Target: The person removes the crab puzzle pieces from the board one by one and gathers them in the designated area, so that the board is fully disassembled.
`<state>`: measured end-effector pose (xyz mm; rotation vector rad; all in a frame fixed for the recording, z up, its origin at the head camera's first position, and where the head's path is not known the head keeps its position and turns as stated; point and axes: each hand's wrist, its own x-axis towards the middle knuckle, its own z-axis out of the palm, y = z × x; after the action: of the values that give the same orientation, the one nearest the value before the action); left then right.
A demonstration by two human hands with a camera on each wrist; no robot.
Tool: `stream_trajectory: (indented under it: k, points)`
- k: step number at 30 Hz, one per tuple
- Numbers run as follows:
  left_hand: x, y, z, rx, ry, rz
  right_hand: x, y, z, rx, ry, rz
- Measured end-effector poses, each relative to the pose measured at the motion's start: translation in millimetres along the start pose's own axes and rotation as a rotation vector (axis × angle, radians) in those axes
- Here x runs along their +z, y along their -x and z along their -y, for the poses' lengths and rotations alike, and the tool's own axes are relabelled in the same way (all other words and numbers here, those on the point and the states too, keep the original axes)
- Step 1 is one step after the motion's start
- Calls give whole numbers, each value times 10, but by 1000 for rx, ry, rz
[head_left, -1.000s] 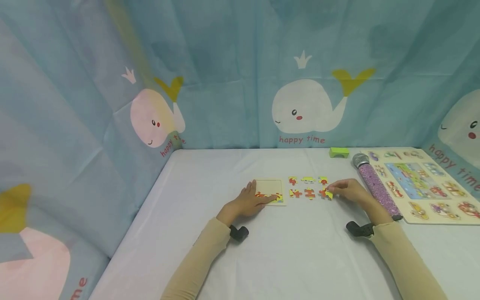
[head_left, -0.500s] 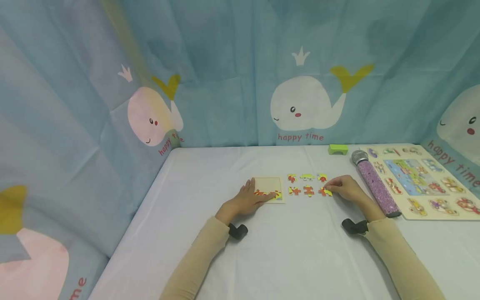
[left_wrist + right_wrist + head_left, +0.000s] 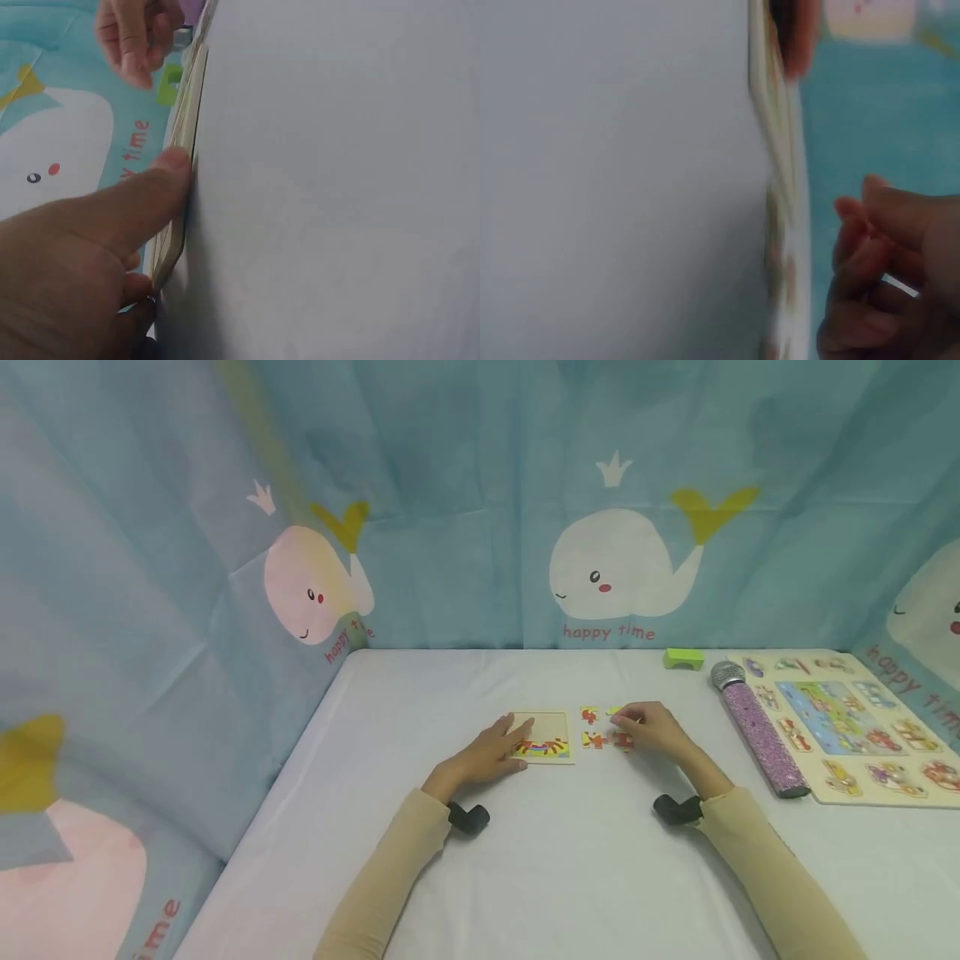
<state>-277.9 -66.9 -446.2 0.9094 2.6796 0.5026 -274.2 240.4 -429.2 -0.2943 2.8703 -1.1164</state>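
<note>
White-covered table in front of the puzzle tray. Two beige sleeves come in from the near side, one each side of the tray's midline; a black wrist device sits at the left cuff, a second at the right.

Left hand: at the tray's left side, fingers spread wide over it, nothing gripped; left wrist view shows the thumb touching the tray's edge.

Right hand: right of the tray, above the loose pieces; thumb and fingertips narrowly spaced. Cannot tell whether a piece is pinched; right wrist view is blurred.

Tray: flat on the cloth, red-and-yellow inset pieces along its near side, bare wood on its far side. Just right of the tray, loose pieces in two rows: near row, a red-and-yellow piece and a mostly red one; far row, another red-and-yellow piece and a partly hidden yellow one.

Well right of the tray: glittery purple microphone along the left edge of a large picture board.

Beyond the tray, to its right: green arch block. Behind everything: blue whale-print curtain.
</note>
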Motion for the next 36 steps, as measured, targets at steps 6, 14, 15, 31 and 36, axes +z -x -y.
stream_trajectory:
  k: [6,14,15,31,36]
  points:
    - [-41,-56,83,13,54,-77,474,-241,590,-158,-34,147]
    - [-23,-64,72,34,42,-117,817,-348,736,-148,3,128]
    - [-19,-55,72,31,38,-117,838,-343,734,-151,4,132]
    - [49,28,90,28,21,-128,953,-272,756,-198,14,180]
    - [13,32,95,32,20,-143,937,-289,791,-203,11,168]
